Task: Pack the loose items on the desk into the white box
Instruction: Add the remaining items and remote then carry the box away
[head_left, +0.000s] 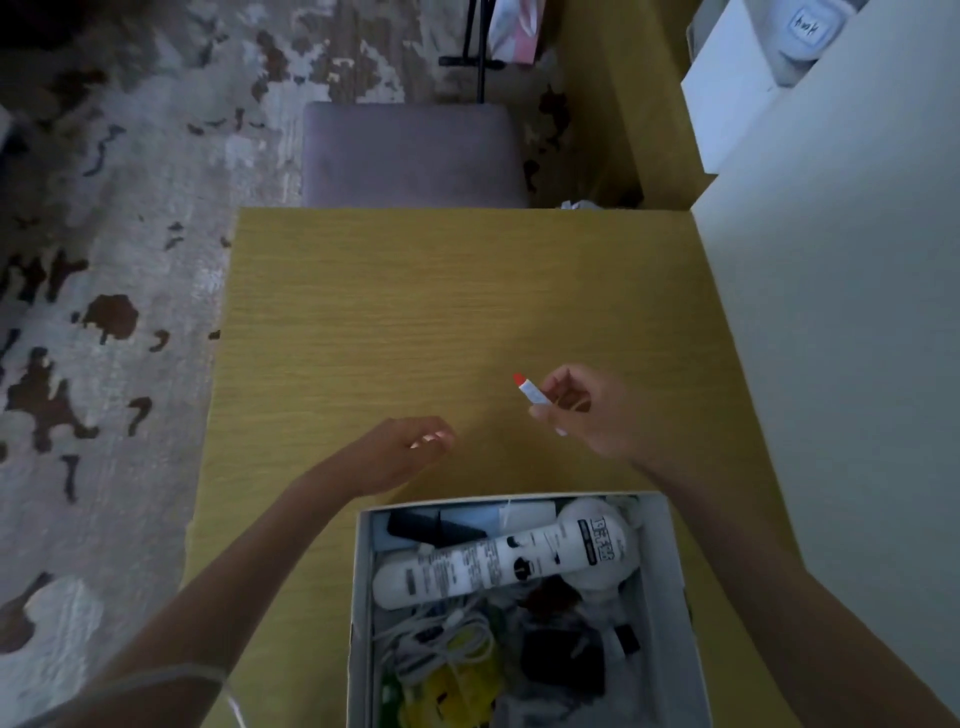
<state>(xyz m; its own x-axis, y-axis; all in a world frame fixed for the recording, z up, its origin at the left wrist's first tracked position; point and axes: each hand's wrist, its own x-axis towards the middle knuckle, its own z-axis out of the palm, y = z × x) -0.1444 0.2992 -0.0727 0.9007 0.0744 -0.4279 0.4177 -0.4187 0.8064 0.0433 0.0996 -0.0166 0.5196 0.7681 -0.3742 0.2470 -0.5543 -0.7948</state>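
The white box (670, 571) stands open at the desk's near edge. Inside lie a white tube with black print (498, 564), white cables (441, 634), a dark flat item (436, 527) and other small things. My right hand (592, 410) hovers above the desk just beyond the box, pinching a small white stick with a red tip (530, 388). My left hand (410, 452) rests low over the desk left of it, fingers loosely curled, holding nothing.
The yellow wooden desk (389, 312) stretches ahead. A grey padded stool (415, 153) stands beyond its far edge. A white cabinet (841, 312) borders the desk on the right. A patterned rug (104, 260) covers the floor to the left.
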